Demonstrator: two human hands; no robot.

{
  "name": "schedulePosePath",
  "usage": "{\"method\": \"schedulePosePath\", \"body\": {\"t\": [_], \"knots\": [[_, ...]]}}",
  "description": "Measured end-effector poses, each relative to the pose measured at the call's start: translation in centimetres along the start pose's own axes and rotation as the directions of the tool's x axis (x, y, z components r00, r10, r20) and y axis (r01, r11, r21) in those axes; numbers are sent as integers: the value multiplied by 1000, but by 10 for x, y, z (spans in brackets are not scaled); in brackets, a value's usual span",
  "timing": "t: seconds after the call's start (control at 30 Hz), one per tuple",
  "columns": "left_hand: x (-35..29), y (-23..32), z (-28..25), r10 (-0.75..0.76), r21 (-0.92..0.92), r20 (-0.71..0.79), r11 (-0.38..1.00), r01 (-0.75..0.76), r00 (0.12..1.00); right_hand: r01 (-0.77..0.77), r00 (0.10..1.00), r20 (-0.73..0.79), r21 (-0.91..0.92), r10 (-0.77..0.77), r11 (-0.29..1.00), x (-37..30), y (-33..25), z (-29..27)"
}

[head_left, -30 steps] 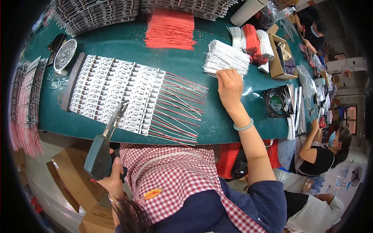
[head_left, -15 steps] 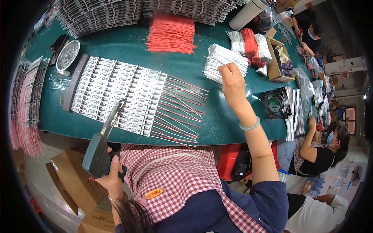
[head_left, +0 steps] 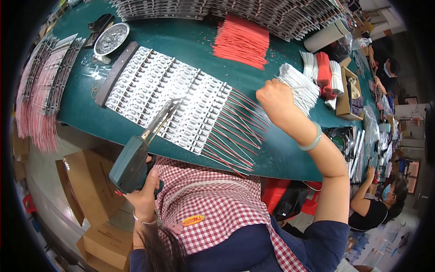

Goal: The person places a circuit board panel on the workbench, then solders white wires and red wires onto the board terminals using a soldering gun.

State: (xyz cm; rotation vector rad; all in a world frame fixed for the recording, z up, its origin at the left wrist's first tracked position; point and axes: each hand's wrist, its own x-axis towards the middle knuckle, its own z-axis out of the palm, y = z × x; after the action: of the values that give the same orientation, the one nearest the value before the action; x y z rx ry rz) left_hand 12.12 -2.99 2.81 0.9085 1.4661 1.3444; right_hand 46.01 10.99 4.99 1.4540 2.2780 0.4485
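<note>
My left hand [head_left: 144, 195] is wrapped round the grip of a dark green soldering gun [head_left: 130, 163]. Its long metal tip points up and right, over a white panel [head_left: 149, 86] with rows of small components. Red and white wires [head_left: 238, 136] fan out from the panel's right edge. My right hand [head_left: 275, 100] is raised between those wires and a pile of cut white wires [head_left: 299, 86], its fingers curled closed. Whatever it may hold is hidden or too thin to make out.
A dark bar [head_left: 117, 72] lies along the panel's left end. Behind it stands a metal bowl [head_left: 112, 38]. A stack of red wires [head_left: 240, 43] lies beyond the panel. Wired panels [head_left: 50, 86] are stacked at left. Wire bundles [head_left: 323, 70], a carton [head_left: 351, 97] and co-workers are at right.
My right hand has come off the white wire pile, moving left toward the panel's wire ends, with its fist turned. The view has shifted. The soldering gun stays in my left hand over the panel.
</note>
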Motion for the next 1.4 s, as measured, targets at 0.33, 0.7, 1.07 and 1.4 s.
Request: {"method": "schedulePosePath", "body": {"t": [0.33,0.7,1.07,1.4], "knots": [[38,21,23,-94,-138,45,986,99,995,146,889,-408,682,208,716,27,-4,-16],[62,26,56,-114,71,128,992,105,985,184,805,-495,732,327,656,63,-76,10],[64,19,63,30,262,289,959,-109,957,201,812,-515,687,273,698,62,-78,5],[67,19,73,66,271,238,954,-132,969,244,813,-539,657,219,713,61,-78,9]]}}
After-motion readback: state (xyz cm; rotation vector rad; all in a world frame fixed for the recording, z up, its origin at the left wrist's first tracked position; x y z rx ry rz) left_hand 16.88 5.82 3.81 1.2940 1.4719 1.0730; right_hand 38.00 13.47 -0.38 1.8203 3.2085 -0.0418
